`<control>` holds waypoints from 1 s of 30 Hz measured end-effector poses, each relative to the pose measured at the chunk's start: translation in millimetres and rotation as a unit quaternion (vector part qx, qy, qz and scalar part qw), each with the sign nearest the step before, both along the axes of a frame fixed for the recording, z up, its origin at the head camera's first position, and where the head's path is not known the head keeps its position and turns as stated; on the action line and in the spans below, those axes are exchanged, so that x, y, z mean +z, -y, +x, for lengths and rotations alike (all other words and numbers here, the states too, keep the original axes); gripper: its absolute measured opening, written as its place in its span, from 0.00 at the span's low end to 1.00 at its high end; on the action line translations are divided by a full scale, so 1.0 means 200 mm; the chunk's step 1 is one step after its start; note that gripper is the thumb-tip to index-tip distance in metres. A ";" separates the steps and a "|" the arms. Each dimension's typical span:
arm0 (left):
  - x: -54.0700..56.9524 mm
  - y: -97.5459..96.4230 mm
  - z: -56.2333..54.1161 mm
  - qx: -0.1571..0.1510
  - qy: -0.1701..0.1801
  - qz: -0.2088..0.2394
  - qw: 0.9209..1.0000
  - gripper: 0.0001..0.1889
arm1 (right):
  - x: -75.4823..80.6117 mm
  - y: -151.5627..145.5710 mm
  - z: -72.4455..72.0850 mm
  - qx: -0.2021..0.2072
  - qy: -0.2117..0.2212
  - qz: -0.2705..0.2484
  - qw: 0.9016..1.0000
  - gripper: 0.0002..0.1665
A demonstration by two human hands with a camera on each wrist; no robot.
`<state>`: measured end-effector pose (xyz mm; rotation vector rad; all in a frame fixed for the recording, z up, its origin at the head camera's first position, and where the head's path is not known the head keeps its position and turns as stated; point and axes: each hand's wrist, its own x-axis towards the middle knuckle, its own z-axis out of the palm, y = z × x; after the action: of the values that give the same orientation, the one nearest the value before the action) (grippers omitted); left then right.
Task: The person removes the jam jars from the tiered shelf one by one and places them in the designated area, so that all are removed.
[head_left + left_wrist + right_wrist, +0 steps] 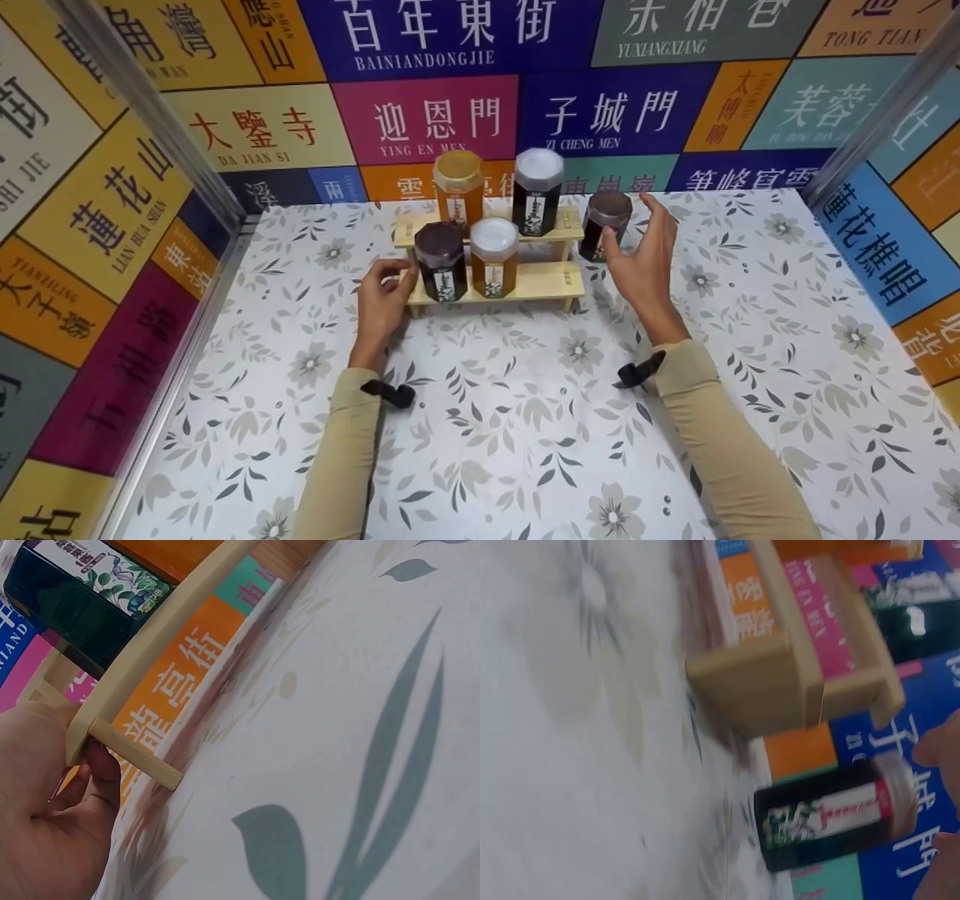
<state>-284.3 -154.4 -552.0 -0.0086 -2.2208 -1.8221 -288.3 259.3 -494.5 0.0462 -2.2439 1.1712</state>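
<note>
My left hand (381,304) grips the left end of a two-step wooden display rack (546,279); the left wrist view shows its fingers curled under the shelf end (90,709). To the right of the rack, a dark jar with a brown lid (606,225) stands on the table. Around it my right hand (646,266) is spread, thumb and fingers apart beside the lid in the right wrist view. On the lower step sit a dark purple-lidded jar (442,266) and an amber white-lidded jar (495,262). The upper step carries an orange jar (460,199) and a dark white-lidded jar (538,196).
A white cloth (480,420) with grey flowers and leaves covers the table. Colourful panels (427,112) with Chinese lettering rise behind and at both sides. Metal posts (877,97) stand at the back corners. Each sleeve cuff bears a black wrist device (641,370).
</note>
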 end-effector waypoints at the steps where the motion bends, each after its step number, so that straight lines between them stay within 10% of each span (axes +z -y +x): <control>1: 0.00 0.00 0.00 0.001 0.001 -0.001 1.000 0.13 | 0.01 0.03 0.02 0.001 -0.018 -0.001 1.000 0.40; 9: -0.01 0.01 0.00 -0.005 -0.011 0.020 1.000 0.14 | 0.06 0.31 0.15 0.085 -0.124 0.005 0.989 0.27; 17: 0.00 -0.01 0.00 -0.007 -0.014 0.041 0.999 0.17 | 0.07 0.55 0.20 0.220 -0.073 -0.013 0.973 0.33; 23: 0.01 -0.01 0.01 -0.003 -0.003 0.023 1.000 0.15 | 0.04 0.67 0.19 0.205 -0.001 0.017 0.979 0.37; 30: 0.01 -0.01 0.01 -0.002 0.001 0.014 1.000 0.13 | 0.03 0.72 0.19 0.165 -0.024 0.033 0.986 0.36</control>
<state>-282.7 -152.2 -550.7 -0.0055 -2.1975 -1.8572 -251.1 116.2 -488.8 0.4829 -2.2899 1.2465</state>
